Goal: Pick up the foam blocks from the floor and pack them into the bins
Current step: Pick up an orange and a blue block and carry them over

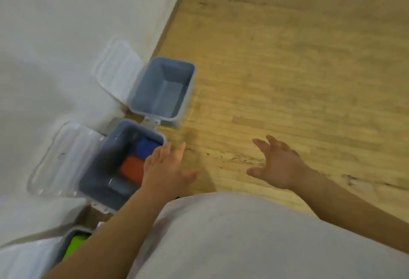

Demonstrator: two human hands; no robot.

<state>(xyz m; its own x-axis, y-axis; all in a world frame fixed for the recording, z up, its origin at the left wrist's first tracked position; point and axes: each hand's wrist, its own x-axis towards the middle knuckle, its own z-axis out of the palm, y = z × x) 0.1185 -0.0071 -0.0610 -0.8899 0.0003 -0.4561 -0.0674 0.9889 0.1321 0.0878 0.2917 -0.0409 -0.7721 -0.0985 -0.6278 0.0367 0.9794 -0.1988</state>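
Left hand (164, 168) flat, holds nothing, over middle bin (112, 148) edge. Right hand (278, 165) spread, empty, right of bin, maybe ready to grab more. Blue block (146, 148), red block (132, 169) inside bin.

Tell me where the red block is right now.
In the head view, left of centre, the red block lies inside the middle bin, next to the blue block and beside the left hand.

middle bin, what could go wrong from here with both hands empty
The left hand hovers open over the middle bin; a bump could shove it into the far bin. Its open lid could flop shut. The right hand is over floor with no loose block in view, so the reach may find nothing.
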